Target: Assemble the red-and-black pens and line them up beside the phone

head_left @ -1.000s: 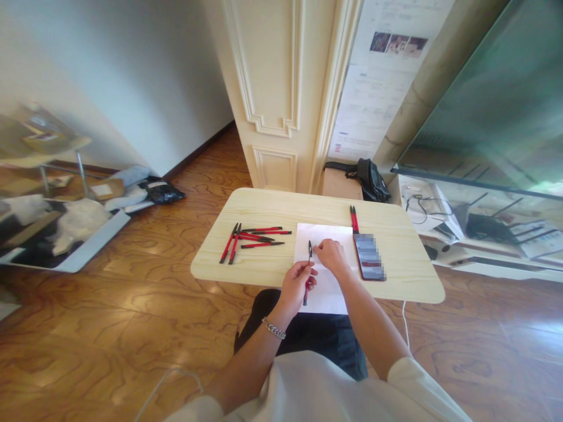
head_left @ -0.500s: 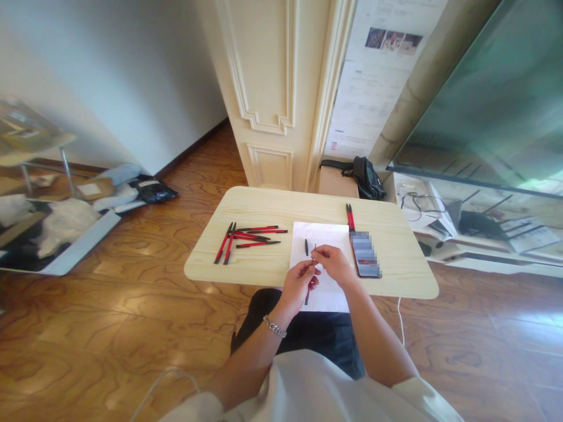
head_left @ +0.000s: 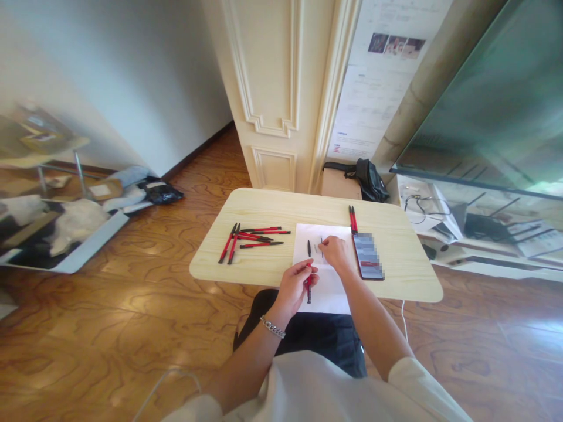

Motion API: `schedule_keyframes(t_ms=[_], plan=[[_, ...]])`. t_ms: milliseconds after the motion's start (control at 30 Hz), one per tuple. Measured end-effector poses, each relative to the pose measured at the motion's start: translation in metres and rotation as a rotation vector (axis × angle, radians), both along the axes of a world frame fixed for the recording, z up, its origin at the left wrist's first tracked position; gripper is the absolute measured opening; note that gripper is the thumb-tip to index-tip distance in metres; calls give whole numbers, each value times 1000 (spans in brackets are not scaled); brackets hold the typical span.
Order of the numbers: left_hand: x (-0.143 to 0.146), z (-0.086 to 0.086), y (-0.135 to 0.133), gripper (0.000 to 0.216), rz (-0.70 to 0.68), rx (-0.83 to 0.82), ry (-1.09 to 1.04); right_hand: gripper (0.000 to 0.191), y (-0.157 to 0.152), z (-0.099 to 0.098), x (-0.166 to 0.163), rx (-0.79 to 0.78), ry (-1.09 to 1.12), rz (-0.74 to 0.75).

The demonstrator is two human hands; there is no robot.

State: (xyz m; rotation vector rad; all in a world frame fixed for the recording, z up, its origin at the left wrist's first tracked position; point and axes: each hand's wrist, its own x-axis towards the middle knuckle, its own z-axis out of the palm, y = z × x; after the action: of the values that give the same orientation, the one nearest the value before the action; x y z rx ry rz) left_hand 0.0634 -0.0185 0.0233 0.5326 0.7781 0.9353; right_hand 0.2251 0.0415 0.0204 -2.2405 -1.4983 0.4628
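Note:
My left hand (head_left: 295, 283) is closed around a red pen barrel (head_left: 309, 282), whose black end points toward me over the sheet of white paper (head_left: 328, 290). My right hand (head_left: 334, 252) pinches a thin dark pen refill (head_left: 321, 241) low over the paper's right half. Between the hands and the far edge of the sheet lies a black pen tip piece (head_left: 308, 248). Beside it is a small greyish part (head_left: 315, 248), perhaps a spring, too small to make out surely.
Several red and black pens (head_left: 250, 237) lie on the left of the pale wooden table (head_left: 211, 258). Two more red pens (head_left: 353, 219) rest beyond a phone (head_left: 368, 256), right of the paper. Behind the table, a black bag (head_left: 369, 179) sits on a box.
My hands were together over the paper and are now apart. The right has drawn the refill out to the right of the small parts; the left keeps the barrel, slightly lower.

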Motion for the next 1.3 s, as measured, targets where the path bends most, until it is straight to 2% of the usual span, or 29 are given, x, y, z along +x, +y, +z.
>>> schedule_keyframes(t_ms=[100, 167, 233, 367, 467, 700, 867, 1000, 1133, 1300], plan=[[0, 3, 1, 32, 15, -34, -1, 21, -6, 5, -2, 42, 38, -26], [0, 6, 2, 35, 35, -59, 15, 26, -15, 9, -2, 120, 165, -18], [1, 9, 2, 39, 47, -70, 29, 32, -27, 13, -6, 166, 392, 2], [5, 15, -1, 45, 20, -28, 62, 36, -52, 11, -22, 101, 962, 42], [8, 18, -3, 50, -4, 20, 121, 41, -63, 8, -31, 71, 1241, 51], [6, 18, -5, 61, -31, 93, 269, 37, -66, 12, -31, 15, 1458, 134], [5, 18, -6, 63, -46, 153, 283, 35, -66, 8, -30, 26, 1442, 138], [4, 19, -7, 63, -69, 163, 293, 32, -60, 2, -20, 101, 1297, 65], [3, 17, -7, 59, -89, 181, 334, 27, -41, 2, 5, 180, 911, -23], [3, 15, -4, 51, -97, 210, 351, 18, -21, 3, 24, 131, 302, -14]])
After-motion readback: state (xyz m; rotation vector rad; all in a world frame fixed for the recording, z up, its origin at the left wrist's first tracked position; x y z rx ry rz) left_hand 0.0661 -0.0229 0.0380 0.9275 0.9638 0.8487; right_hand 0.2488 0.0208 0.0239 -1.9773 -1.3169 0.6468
